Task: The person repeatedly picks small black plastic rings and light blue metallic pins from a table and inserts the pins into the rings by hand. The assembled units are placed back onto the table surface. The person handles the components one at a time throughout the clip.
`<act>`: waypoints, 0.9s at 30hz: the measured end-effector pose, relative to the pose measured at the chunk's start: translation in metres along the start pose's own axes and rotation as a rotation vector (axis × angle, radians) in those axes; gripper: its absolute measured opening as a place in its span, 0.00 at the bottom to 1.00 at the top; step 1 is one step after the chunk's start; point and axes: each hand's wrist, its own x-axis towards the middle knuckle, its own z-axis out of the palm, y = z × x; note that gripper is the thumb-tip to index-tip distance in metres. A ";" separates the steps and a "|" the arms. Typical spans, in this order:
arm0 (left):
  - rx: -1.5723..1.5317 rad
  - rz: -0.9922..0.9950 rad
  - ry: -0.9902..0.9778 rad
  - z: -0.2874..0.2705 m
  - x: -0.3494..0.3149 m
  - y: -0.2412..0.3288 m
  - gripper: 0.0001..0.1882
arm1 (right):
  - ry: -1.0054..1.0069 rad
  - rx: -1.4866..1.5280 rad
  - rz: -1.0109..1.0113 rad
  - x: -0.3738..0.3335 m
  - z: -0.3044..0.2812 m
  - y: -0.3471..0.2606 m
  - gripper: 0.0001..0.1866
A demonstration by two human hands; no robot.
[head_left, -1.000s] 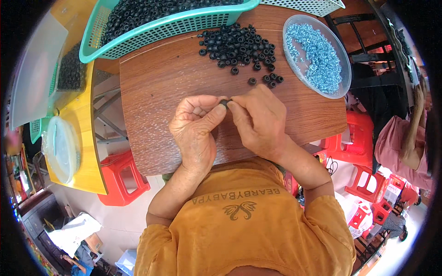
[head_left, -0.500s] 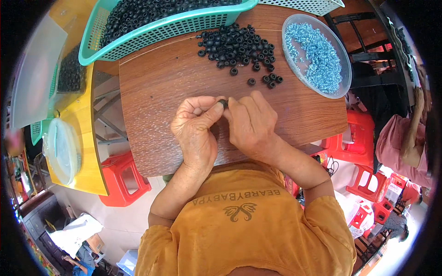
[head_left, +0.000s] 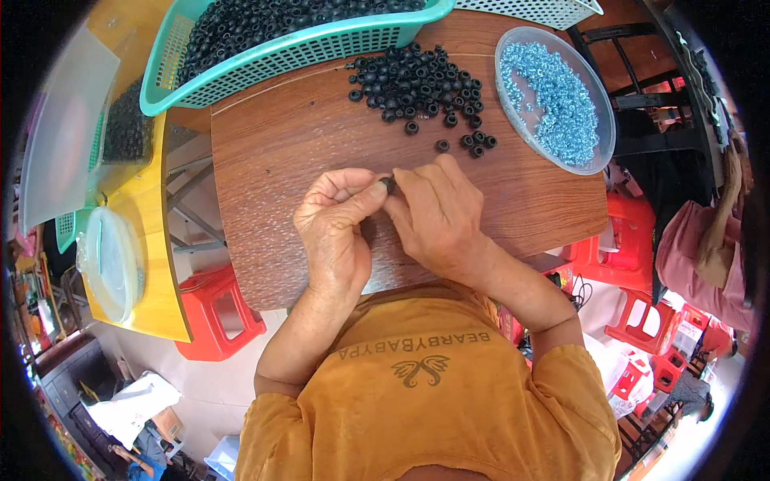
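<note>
Between thumb and forefinger, my left hand (head_left: 333, 220) pinches a small black bead (head_left: 388, 183) over the middle of the wooden table. My right hand (head_left: 441, 210) comes up to the bead from the right, its fingers curled and closed at the bead's edge; whatever they grip is hidden. Beyond my hands lies a loose pile of black round beads (head_left: 417, 84) with wide holes, a few of them strayed toward me. A round clear plastic tub (head_left: 607, 144) at the right holds tiny shiny blue beads (head_left: 561, 112).
A green perforated basket (head_left: 313, 54) full of black beads stands at the table's (head_left: 265, 200) far left. Part of a white basket (head_left: 537, 11) shows behind. Left is a yellow table (head_left: 152, 272) with a round clear container (head_left: 112, 264). Red stools (head_left: 216, 309) flank me; a person in pink (head_left: 698, 256) is at right.
Both hands stay together around the bead. My right thumb has shifted a little left and down, and its fingers have loosened slightly. The whole view has moved slightly.
</note>
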 end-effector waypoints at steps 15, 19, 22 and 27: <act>0.191 0.018 -0.121 0.007 -0.004 0.009 0.07 | -0.059 0.168 -0.043 0.003 -0.017 0.014 0.10; 0.183 0.047 -0.090 0.007 -0.008 0.001 0.07 | -0.081 0.185 -0.070 -0.001 -0.016 0.016 0.09; 0.165 0.055 -0.071 0.006 -0.006 -0.004 0.07 | -0.100 0.177 -0.087 -0.005 -0.012 0.017 0.09; 0.148 0.051 -0.059 0.006 -0.004 -0.005 0.07 | -0.109 0.174 -0.120 -0.006 -0.012 0.020 0.08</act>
